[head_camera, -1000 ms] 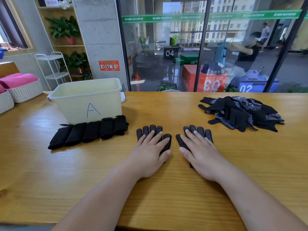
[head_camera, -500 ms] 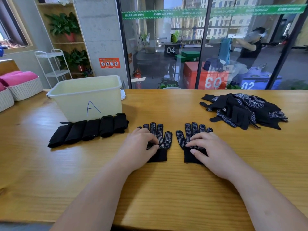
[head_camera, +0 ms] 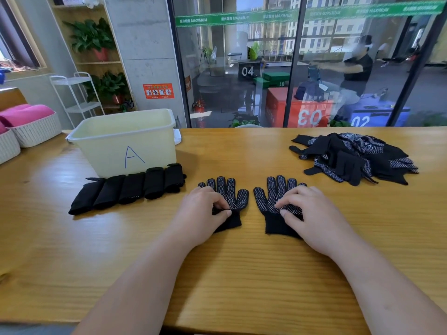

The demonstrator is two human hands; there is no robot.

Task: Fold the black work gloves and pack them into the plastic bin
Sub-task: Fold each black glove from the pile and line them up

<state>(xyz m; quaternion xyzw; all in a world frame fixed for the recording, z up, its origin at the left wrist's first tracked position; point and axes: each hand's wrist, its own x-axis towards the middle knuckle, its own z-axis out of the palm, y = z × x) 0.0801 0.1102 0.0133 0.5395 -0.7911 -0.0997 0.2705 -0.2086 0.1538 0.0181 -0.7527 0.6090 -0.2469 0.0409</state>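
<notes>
Two black dotted work gloves lie flat side by side on the wooden table, fingers pointing away. My left hand [head_camera: 202, 213] pinches the left glove [head_camera: 229, 192] near its palm and cuff between thumb and fingers. My right hand [head_camera: 312, 216] rests on the right glove [head_camera: 271, 197] with curled fingers pressing its palm. The pale yellow plastic bin [head_camera: 125, 141] marked "A" stands at the back left. A row of several folded black gloves [head_camera: 128, 187] lies in front of it. A loose pile of unfolded gloves [head_camera: 353, 157] sits at the right.
White woven baskets [head_camera: 36, 131] with pink cushions stand at the far left table edge. A glass wall runs behind the table's far edge. Bare tabletop [head_camera: 242, 274] stretches between me and the gloves.
Both hands slid back from the gloves' fingers toward the cuffs and curled. My left hand now pinches the left glove. The gloves' fingers are now uncovered.
</notes>
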